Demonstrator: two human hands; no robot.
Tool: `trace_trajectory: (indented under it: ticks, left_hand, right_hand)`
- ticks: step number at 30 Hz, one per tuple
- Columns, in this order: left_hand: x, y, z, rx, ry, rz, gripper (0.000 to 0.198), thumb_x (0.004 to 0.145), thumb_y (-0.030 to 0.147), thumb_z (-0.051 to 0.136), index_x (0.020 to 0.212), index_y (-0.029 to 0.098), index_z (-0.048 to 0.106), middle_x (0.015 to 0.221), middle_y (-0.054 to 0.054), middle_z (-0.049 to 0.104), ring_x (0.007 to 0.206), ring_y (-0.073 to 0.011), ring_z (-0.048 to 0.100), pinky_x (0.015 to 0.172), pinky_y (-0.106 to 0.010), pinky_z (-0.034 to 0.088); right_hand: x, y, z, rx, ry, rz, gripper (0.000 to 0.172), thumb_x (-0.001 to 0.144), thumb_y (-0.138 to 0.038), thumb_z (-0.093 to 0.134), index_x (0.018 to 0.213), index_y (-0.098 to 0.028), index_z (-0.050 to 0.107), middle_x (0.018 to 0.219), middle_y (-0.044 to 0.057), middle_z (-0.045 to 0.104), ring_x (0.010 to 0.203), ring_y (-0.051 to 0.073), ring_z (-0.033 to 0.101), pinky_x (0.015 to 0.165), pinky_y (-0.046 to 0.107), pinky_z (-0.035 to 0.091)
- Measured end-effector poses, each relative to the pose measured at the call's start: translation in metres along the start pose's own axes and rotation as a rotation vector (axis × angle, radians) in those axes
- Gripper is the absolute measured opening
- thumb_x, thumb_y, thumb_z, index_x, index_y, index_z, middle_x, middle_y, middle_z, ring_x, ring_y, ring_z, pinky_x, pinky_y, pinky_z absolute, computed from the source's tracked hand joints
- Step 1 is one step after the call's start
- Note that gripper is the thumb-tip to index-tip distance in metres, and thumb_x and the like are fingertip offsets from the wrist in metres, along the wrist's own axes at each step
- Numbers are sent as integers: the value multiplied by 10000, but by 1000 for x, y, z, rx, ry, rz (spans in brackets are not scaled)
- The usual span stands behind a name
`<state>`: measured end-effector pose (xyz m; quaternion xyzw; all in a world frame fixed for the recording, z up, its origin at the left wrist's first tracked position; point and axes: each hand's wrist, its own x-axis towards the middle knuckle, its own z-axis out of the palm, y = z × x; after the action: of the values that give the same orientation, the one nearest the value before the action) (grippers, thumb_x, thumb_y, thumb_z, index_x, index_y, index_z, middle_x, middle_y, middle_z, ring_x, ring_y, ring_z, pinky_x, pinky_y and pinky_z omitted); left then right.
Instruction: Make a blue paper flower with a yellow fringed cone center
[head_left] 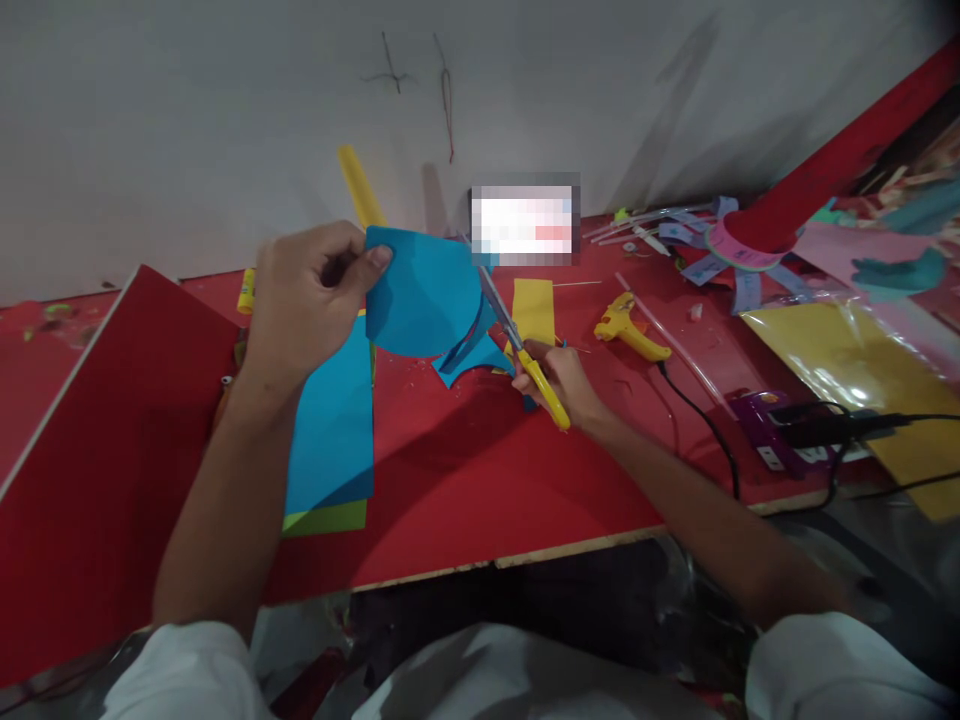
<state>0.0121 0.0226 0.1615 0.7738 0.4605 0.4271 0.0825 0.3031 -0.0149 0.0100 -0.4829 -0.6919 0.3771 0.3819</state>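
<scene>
My left hand (307, 300) is raised above the red table (465, 480) and pinches the left edge of a blue paper piece (420, 295), thumb on top. My right hand (562, 380) grips yellow-handled scissors (525, 355); their blades point up and left into the right edge of that blue piece. A curved blue offcut (472, 355) hangs from the piece beside the blades. Under my left forearm lies a blue sheet (334, 430) on a green one.
A yellow glue gun (626, 325) with a black cord lies right of the scissors. A purple power strip (780, 435) sits near the table's right edge. A yellow sheet (862, 370), paper scraps and a red cone (817, 185) lie at the right. A red board (97, 440) rests at the left.
</scene>
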Motion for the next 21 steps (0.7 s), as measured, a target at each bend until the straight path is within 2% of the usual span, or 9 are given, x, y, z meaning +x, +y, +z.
trace_trajectory:
  ticks: [6,21]
  left_hand:
    - [-1,1,2,-32,34,-32,362,933,392,735,685,219,538,591,41,392,556,-114,319,533,-337,239]
    - [-1,1,2,-7,39,6,321,914,343,718,694,214,523,587,50,379,546,-108,322,532,-329,243]
  right_hand:
    - [-1,0,0,25,-2,25,667,791,-865,710,731,-259,438,648,-8,476,594,157,444,529,305,300]
    - [-3,-6,1,20,3,41,664,796,-868,703,738,-265,433,607,-26,440,558,153,442,519,315,304]
